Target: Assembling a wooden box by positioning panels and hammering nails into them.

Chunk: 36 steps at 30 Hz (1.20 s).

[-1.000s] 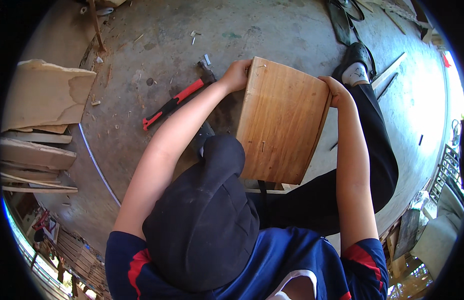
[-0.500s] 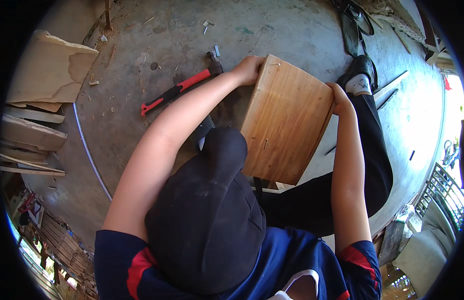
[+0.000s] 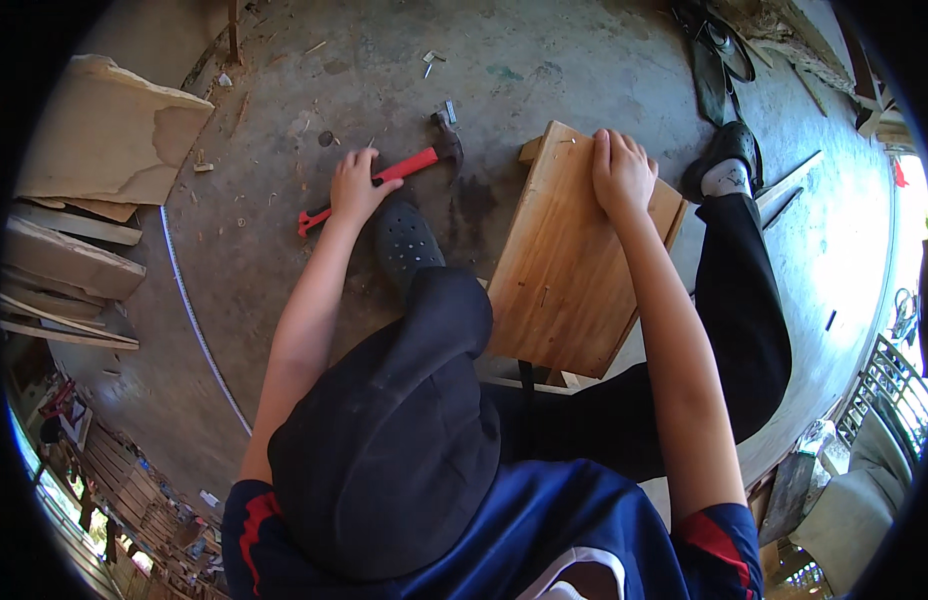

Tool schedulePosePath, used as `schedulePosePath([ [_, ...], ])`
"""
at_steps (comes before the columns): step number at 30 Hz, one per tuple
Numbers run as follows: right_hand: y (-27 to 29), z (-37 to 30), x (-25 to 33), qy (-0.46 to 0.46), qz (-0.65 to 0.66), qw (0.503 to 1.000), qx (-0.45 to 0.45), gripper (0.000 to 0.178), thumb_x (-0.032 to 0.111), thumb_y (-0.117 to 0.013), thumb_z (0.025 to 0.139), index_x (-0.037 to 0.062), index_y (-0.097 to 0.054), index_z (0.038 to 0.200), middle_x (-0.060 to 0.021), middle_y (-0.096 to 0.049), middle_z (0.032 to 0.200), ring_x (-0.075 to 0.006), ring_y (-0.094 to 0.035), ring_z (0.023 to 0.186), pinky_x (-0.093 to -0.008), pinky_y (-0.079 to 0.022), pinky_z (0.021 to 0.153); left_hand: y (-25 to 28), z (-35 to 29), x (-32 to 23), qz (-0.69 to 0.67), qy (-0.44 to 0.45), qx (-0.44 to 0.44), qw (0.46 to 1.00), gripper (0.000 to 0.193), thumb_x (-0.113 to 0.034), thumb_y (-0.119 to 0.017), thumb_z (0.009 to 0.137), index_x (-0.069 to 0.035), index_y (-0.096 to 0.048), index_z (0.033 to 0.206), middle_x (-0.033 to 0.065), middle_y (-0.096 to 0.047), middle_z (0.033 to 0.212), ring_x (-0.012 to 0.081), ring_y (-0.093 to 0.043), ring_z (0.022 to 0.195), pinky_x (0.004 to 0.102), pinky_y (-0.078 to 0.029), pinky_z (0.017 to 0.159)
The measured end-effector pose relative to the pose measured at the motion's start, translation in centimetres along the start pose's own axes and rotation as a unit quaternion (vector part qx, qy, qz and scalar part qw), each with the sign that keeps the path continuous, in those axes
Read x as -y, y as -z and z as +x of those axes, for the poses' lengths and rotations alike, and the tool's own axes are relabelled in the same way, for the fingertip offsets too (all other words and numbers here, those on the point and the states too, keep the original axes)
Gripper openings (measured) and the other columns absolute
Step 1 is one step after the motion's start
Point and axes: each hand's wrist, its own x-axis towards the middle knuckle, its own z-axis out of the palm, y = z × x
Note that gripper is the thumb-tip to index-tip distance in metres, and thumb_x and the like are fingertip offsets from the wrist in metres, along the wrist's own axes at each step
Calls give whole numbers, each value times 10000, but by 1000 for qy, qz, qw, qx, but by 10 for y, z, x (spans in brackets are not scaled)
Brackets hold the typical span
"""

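Observation:
My left hand (image 3: 356,188) is over the handle of a red and black claw hammer (image 3: 414,162) on the floor, fingers on one side and thumb on the other. A wooden board (image 3: 574,250) stands tilted between my legs, with other wood pieces showing beneath it. Over the board's far edge my right hand (image 3: 624,175) is closed, fingers bent across the rim. One nail (image 3: 567,141) sticks up near the far left corner; another nail (image 3: 544,293) protrudes lower on the face.
Broken boards (image 3: 109,140) are stacked at the left, near a long measuring strip (image 3: 189,310). My clog-covered feet (image 3: 404,240) flank the board. A black bag (image 3: 714,60) and wood strips (image 3: 789,180) lie at the far right. Small wood scraps dot the concrete floor.
My left hand has left the board's far left corner and come back left onto the hammer handle. My right hand has shifted from the board's right corner to its far edge.

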Motion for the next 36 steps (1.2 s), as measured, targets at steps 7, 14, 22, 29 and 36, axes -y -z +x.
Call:
schedulePosePath([
  [7, -3, -1, 10, -13, -19, 1000, -21, 430, 377, -374, 976, 107, -666, 815, -91, -648, 833, -300, -621, 886, -451, -417, 771, 0, -20, 15, 11, -91, 70, 993, 400, -276, -704, 804, -74, -517, 1094, 133, -576, 997, 355, -583, 889, 446, -481, 750],
  [14, -8, -3, 7, -7, -16, 997, -73, 351, 328, -436, 947, 127, -693, 818, -75, -658, 802, -281, -636, 825, -432, -429, 745, 72, -9, -26, 9, -111, 143, 983, 331, -290, -554, 929, -18, -488, 1107, 210, -591, 991, 414, -628, 805, 475, -510, 668],
  [22, -2, -3, 10, -25, 27, 998, -47, 349, 310, -437, 940, 113, -674, 776, -91, -658, 784, -300, -631, 817, -456, -422, 754, 190, 21, -138, -83, -111, 205, 969, 288, -251, -533, 960, -2, -465, 1088, 233, -619, 792, 430, -619, 720, 457, -468, 583],
  [29, -4, 0, 12, -32, 35, 998, -49, 363, 315, -432, 942, 111, -666, 754, -92, -649, 756, -303, -628, 792, -454, -419, 743, 182, 34, -185, 8, -223, 200, 954, 262, -191, -541, 940, 11, -448, 1079, 237, -603, 765, 427, -615, 686, 479, -493, 566],
  [36, -7, -3, 11, -10, 28, 995, -94, 379, 305, -455, 925, 99, -674, 694, -97, -654, 717, -284, -630, 734, -429, -402, 696, 177, 34, -194, 17, -219, 239, 946, 267, -176, -561, 931, 8, -449, 1089, 249, -605, 802, 442, -604, 728, 495, -464, 574],
])
